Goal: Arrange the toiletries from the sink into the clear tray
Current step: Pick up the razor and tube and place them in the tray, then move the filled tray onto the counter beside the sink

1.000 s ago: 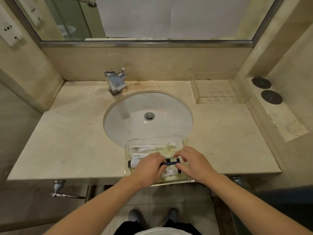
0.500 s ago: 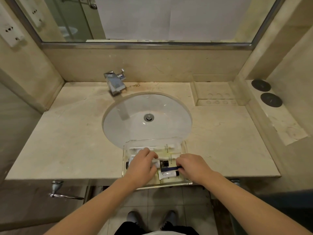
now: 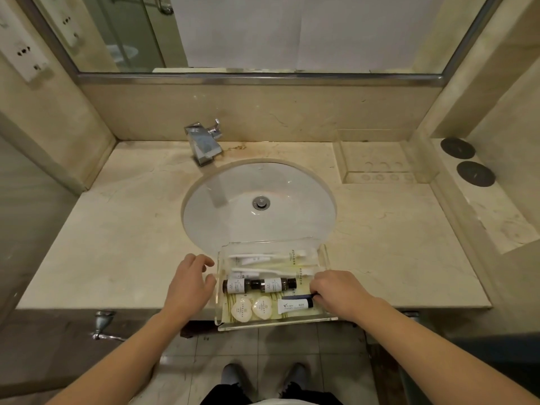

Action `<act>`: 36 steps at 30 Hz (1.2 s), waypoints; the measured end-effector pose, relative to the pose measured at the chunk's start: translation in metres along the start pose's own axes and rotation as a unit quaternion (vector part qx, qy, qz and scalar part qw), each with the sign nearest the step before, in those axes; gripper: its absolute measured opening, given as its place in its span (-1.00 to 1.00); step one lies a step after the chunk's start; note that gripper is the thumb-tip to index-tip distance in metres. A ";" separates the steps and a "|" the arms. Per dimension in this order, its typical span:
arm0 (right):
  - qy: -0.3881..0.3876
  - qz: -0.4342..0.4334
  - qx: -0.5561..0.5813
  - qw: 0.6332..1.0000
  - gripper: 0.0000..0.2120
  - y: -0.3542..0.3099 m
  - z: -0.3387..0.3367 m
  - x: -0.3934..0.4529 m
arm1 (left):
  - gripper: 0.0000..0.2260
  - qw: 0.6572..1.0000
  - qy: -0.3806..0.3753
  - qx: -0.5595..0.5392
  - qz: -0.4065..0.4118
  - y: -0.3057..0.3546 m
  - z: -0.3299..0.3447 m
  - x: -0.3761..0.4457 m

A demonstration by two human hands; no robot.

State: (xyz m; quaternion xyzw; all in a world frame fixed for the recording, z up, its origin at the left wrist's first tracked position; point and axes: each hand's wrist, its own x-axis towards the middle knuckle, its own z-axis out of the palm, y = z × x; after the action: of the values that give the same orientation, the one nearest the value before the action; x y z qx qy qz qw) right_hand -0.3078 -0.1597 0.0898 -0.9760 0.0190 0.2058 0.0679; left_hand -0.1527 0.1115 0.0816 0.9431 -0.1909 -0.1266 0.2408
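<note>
Two small dark bottles lie end to end across the middle of the clear tray, which sits on the counter at the sink's six o'clock. Toothbrushes lie at the tray's twelve o'clock, two round soaps at seven. Right hand pinches a dark blue stick above a white tube. Left hand hangs relaxed at the tray's nine o'clock wall, holding nothing.

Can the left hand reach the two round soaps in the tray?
Probably yes. The left hand hovers open just outside the clear tray, and the two round soaps lie uncovered near that side, nothing over them.
</note>
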 end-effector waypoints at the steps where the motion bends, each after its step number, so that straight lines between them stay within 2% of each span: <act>1: -0.002 0.001 -0.002 1.000 -0.77 0.000 0.000 0.000 | -0.75 1.000 -0.004 -0.004 -0.009 -0.002 0.000 0.000; 6: 0.005 0.008 0.029 1.000 -0.79 0.003 -0.001 -0.004 | -0.75 0.998 -0.023 -0.033 -0.052 -0.007 0.000 0.002; 8: 0.035 0.026 0.062 0.997 -0.80 0.004 -0.003 -0.006 | -0.77 0.995 -0.036 -0.060 -0.069 -0.012 0.001 0.002; 10: 0.084 0.081 0.120 0.986 -0.85 0.005 -0.006 -0.005 | -0.81 0.989 -0.068 -0.091 -0.092 -0.016 0.001 0.003; 12: 0.132 0.162 0.203 0.957 -0.92 0.004 -0.009 -0.002 | -0.86 0.979 -0.110 -0.132 -0.112 -0.016 0.000 0.005; 15: 0.173 0.278 0.338 0.882 -0.88 0.004 -0.008 0.007 | -0.85 0.951 -0.182 -0.204 -0.146 -0.014 -0.001 0.010; 17: 0.154 0.331 0.379 0.850 -0.88 0.003 -0.005 0.013 | -0.86 0.937 -0.214 -0.225 -0.157 -0.013 -0.001 0.013; 18: 0.136 0.347 0.374 0.849 -0.92 0.003 -0.003 0.015 | -0.87 0.935 -0.222 -0.226 -0.158 -0.013 0.000 0.013; 19: 0.118 0.357 0.367 0.851 -0.94 0.002 0.000 0.017 | -0.88 0.935 -0.226 -0.225 -0.157 -0.012 0.001 0.014; 21: 0.093 0.370 0.352 0.855 -0.78 0.000 0.007 0.020 | -0.91 0.939 -0.230 -0.210 -0.146 -0.012 0.005 0.013; 24: 0.098 0.386 0.332 0.855 -0.68 -0.004 0.014 0.024 | -0.90 0.950 -0.220 -0.179 -0.128 -0.009 0.010 0.013; 27: 0.111 0.392 0.306 0.860 -0.64 -0.005 0.015 0.026 | -0.88 0.947 -0.204 -0.182 -0.169 -0.004 0.014 0.015; 32: 0.141 0.384 0.349 0.843 -0.66 0.013 0.005 0.033 | -0.89 0.923 -0.169 -0.254 -0.237 0.015 0.021 0.028; 36: 0.171 0.384 0.383 0.822 -0.67 0.049 -0.006 0.035 | -0.90 0.893 -0.139 -0.351 -0.245 0.054 0.027 0.048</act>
State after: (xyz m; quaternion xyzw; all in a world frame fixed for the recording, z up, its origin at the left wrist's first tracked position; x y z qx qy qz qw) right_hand -0.2767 -0.2098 0.0753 -0.8046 0.4812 0.0210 0.3474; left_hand -0.1354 0.0361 0.0785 0.7870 0.0721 -0.3700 0.4885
